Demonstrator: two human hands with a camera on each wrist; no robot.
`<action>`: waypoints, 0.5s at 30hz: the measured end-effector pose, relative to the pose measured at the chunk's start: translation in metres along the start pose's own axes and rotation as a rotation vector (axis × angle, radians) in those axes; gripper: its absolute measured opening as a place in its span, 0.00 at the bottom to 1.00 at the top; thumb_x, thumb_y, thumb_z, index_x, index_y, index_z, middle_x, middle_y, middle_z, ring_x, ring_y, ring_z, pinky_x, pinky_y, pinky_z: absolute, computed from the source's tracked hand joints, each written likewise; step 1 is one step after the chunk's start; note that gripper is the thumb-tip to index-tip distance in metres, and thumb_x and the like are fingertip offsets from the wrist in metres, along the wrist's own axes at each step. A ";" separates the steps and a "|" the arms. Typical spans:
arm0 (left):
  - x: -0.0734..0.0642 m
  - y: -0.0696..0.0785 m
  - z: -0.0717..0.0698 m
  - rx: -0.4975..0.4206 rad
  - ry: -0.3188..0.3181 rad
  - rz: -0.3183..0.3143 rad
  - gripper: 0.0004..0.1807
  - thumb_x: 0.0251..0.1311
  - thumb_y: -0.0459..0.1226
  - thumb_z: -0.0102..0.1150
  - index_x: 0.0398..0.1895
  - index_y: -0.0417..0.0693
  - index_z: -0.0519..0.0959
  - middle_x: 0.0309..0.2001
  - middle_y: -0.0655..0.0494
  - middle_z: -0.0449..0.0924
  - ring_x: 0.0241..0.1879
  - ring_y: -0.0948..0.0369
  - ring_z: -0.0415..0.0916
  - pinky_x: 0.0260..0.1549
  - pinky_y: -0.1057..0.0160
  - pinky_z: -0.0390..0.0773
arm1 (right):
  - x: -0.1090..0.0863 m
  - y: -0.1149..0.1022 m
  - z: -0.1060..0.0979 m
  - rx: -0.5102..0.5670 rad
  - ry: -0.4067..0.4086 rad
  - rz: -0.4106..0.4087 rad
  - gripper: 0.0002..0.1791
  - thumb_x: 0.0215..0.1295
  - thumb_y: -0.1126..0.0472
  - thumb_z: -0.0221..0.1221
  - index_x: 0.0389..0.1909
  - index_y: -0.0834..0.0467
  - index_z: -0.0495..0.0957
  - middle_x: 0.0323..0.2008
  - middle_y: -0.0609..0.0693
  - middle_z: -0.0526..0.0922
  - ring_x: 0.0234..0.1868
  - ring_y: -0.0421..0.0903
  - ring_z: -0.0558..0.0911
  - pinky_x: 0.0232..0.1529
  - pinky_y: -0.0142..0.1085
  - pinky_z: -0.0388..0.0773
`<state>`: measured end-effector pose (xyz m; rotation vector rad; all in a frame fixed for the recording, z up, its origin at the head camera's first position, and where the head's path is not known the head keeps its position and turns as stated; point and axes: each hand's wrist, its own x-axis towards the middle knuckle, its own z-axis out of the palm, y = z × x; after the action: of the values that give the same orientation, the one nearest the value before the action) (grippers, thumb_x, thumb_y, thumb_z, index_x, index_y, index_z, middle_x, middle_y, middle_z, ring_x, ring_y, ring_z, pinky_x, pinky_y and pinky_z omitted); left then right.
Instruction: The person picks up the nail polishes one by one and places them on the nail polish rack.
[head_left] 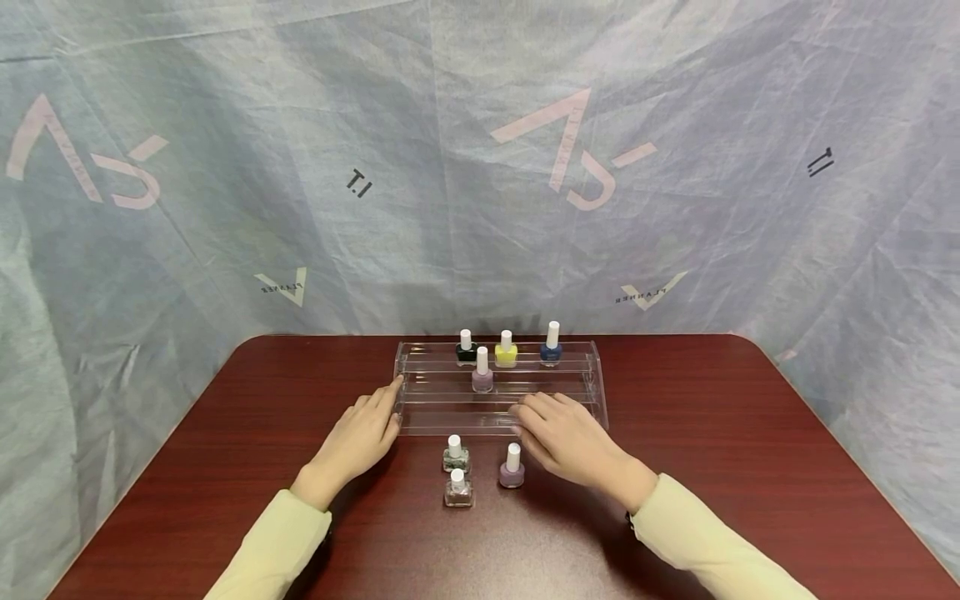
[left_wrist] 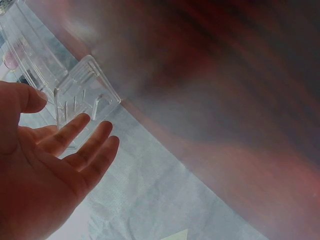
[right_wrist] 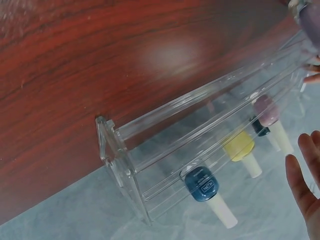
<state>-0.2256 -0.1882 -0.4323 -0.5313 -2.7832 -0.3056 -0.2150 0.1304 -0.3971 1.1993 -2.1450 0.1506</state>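
Note:
A clear acrylic tiered rack (head_left: 442, 410) stands on the table. My left hand (head_left: 358, 437) lies along its left end, fingers extended and fingertips right at the side panel (left_wrist: 75, 100). Over the rack's front right part is my right hand (head_left: 566, 437), fingers loosely bent and holding nothing. On the top tier are a black nail polish bottle (head_left: 466, 353), a yellow one (head_left: 506, 355) and a blue one (head_left: 551, 353); a light purple one (head_left: 482, 382) sits on the middle tier. Another purple bottle (head_left: 512, 475) stands on the table close to my right hand.
Two glittery nail polish bottles, one greenish silver (head_left: 455, 459) and one darker (head_left: 458, 493), stand on the dark red wooden table (head_left: 720, 450) in front of the rack. A grey printed cloth (head_left: 420, 250) hangs behind the table's far edge.

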 end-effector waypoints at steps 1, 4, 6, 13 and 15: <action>0.000 0.000 0.000 -0.003 -0.003 -0.003 0.31 0.63 0.39 0.46 0.69 0.43 0.55 0.58 0.44 0.70 0.51 0.46 0.71 0.48 0.47 0.72 | 0.000 -0.001 0.000 0.000 -0.001 -0.002 0.09 0.64 0.56 0.50 0.40 0.55 0.75 0.32 0.44 0.76 0.34 0.41 0.76 0.32 0.35 0.71; 0.000 0.000 0.000 -0.008 0.001 -0.004 0.31 0.63 0.39 0.46 0.69 0.43 0.55 0.58 0.44 0.70 0.51 0.46 0.71 0.48 0.47 0.72 | -0.002 -0.004 -0.001 -0.002 0.009 -0.014 0.12 0.66 0.55 0.46 0.40 0.55 0.75 0.32 0.44 0.76 0.33 0.41 0.76 0.30 0.35 0.71; 0.000 0.000 0.000 -0.009 0.006 -0.003 0.31 0.63 0.38 0.47 0.69 0.43 0.55 0.58 0.45 0.70 0.51 0.46 0.71 0.48 0.46 0.72 | -0.002 -0.006 -0.001 0.004 0.017 -0.021 0.13 0.67 0.55 0.43 0.39 0.55 0.75 0.31 0.44 0.76 0.32 0.41 0.76 0.30 0.35 0.71; 0.000 -0.001 0.001 -0.003 0.007 -0.002 0.31 0.63 0.38 0.47 0.69 0.43 0.55 0.58 0.44 0.70 0.51 0.46 0.71 0.48 0.47 0.72 | -0.005 -0.013 -0.001 0.024 0.009 -0.034 0.13 0.68 0.54 0.43 0.38 0.55 0.74 0.31 0.44 0.75 0.31 0.41 0.75 0.28 0.34 0.69; 0.000 -0.001 0.001 -0.007 0.005 -0.002 0.31 0.63 0.38 0.46 0.69 0.43 0.55 0.58 0.44 0.70 0.51 0.46 0.71 0.48 0.46 0.72 | -0.007 -0.014 -0.001 0.029 0.004 -0.043 0.12 0.67 0.55 0.44 0.38 0.55 0.74 0.31 0.44 0.75 0.30 0.41 0.74 0.26 0.33 0.68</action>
<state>-0.2261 -0.1887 -0.4330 -0.5287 -2.7788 -0.3163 -0.2013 0.1275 -0.4034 1.2593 -2.1190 0.1655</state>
